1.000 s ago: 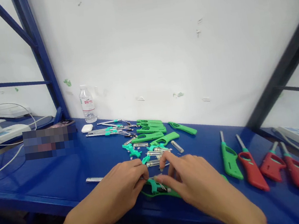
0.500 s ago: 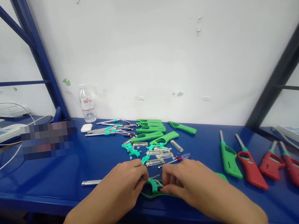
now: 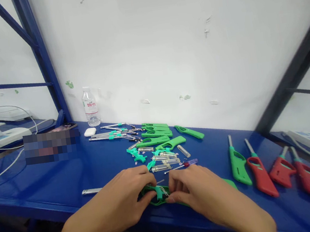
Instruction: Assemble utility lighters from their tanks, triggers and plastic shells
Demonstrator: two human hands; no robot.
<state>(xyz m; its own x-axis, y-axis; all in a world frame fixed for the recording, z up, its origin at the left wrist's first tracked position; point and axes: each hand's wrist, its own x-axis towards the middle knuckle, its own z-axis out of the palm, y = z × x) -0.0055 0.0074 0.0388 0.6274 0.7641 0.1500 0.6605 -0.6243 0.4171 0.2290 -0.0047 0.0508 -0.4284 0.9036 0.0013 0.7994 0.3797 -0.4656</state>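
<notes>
An opened green lighter shell (image 3: 156, 203) lies at the table's front edge between my two hands. Inside it show a teal trigger piece (image 3: 159, 193) and thin pale wires (image 3: 165, 193). My left hand (image 3: 132, 191) is closed on the lighter, thumb and fingertips beside the trigger piece. From behind that hand a metal tube (image 3: 92, 191) sticks out to the left. Fingers pinched, my right hand (image 3: 194, 187) holds the lighter's other end by the wires. Its fingertips hide exactly what they grip. Part of a green handle (image 3: 230, 183) shows past that hand.
Beyond my hands lie clear fuel tanks (image 3: 161, 167), a screwdriver (image 3: 190, 162), teal triggers (image 3: 140, 158), green half-shells (image 3: 172, 142) and metal tubes with wires (image 3: 105, 138). Several whole lighters (image 3: 261, 176) are at right. A water bottle (image 3: 90, 107) stands by the wall.
My left hand has shifted slightly, its thumb now against the trigger piece. The trigger piece sits a little further left, and the metal tube has slid left. My right hand has barely moved.
</notes>
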